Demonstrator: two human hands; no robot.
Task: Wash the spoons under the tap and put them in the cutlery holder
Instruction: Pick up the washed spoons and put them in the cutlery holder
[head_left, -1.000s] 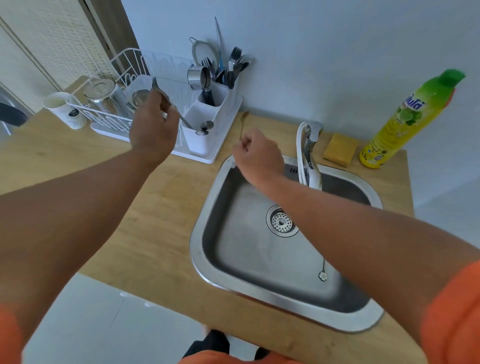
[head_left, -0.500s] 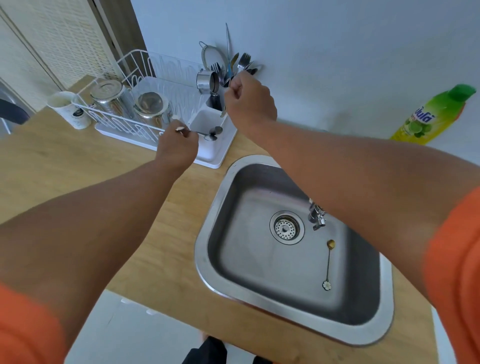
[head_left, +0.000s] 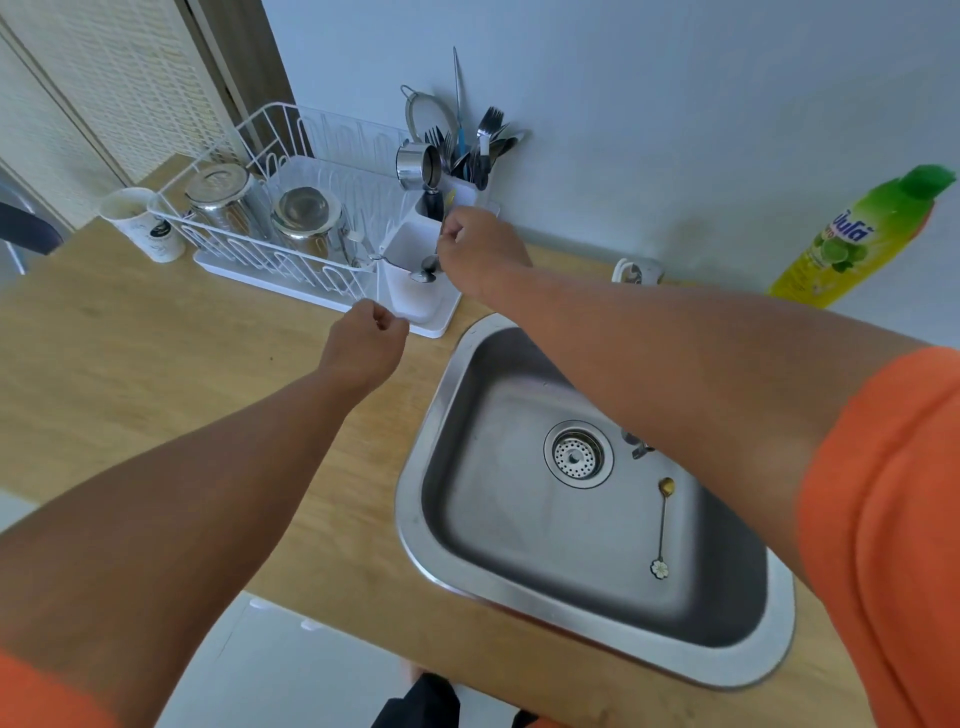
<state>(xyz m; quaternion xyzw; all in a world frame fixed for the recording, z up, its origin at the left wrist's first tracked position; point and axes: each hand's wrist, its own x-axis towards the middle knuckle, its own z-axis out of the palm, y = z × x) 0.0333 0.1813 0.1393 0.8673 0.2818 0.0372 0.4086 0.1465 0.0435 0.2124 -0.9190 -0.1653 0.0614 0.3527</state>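
The white cutlery holder (head_left: 415, 306) stands at the right end of the dish rack (head_left: 249, 249), with several forks and spoons upright in its back compartment. A steel spoon (head_left: 427, 271) lies tilted in the front compartment. My right hand (head_left: 480, 252) hovers over the holder, shut on a thin gold spoon (head_left: 450, 200) whose end pokes up above my fingers. My left hand (head_left: 369, 340) is a loose fist, holding nothing, just in front of the holder. Another gold spoon (head_left: 662, 525) with a flower end lies in the steel sink (head_left: 431, 467). My right arm mostly hides the tap (head_left: 636, 270).
Two steel canisters (head_left: 306, 218) sit in the rack and a small steel cup (head_left: 415, 166) hangs on the holder. A white paper cup (head_left: 143, 223) stands left of the rack. A green-yellow dish soap bottle (head_left: 857, 244) leans at the back right. The wooden counter (head_left: 156, 353) extends to the left.
My left hand let go of the steel spoon, now in the holder, and drew back toward me. My right hand brought the gold spoon from the sink's edge to the holder.
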